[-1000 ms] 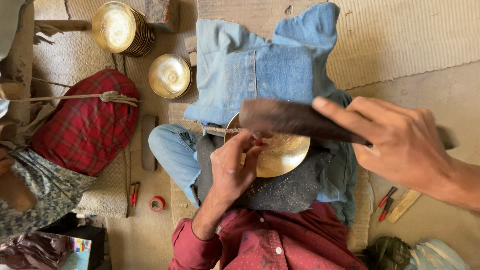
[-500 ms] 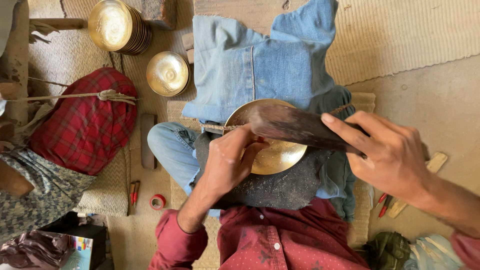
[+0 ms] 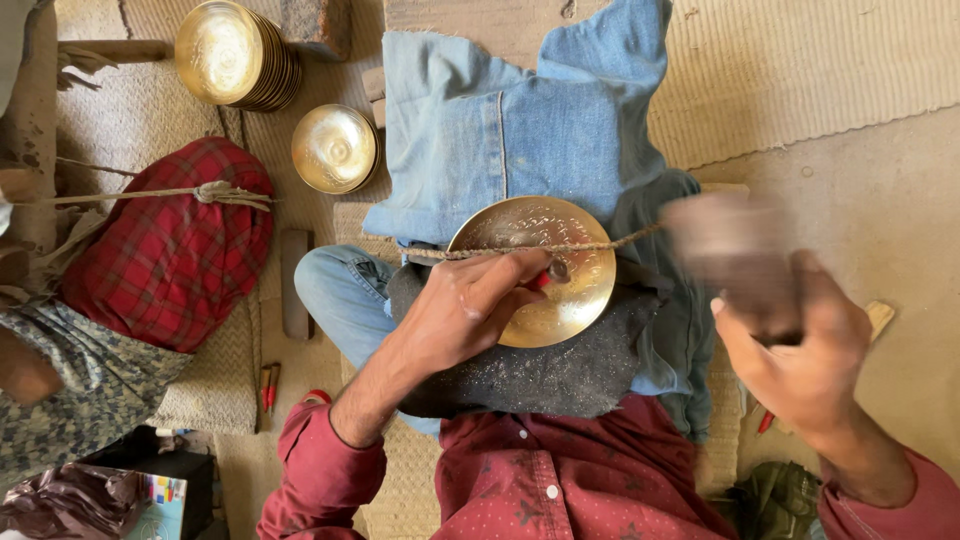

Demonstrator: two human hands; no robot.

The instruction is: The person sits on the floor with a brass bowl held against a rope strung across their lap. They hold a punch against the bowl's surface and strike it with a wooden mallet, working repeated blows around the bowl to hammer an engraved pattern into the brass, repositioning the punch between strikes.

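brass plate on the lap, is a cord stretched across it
Yes, a thin twisted cord runs across the upper part of the brass plate, just above the left hand.

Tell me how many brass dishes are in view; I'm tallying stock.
3 clearly separable: one on the lap, one alone on the mat, and the top of a stack whose hidden lower pieces cannot be counted.

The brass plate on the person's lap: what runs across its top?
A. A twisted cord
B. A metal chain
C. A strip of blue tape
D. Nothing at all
A: a twisted cord stretches straight across the upper part of the brass plate, just above the left hand that rests on it.
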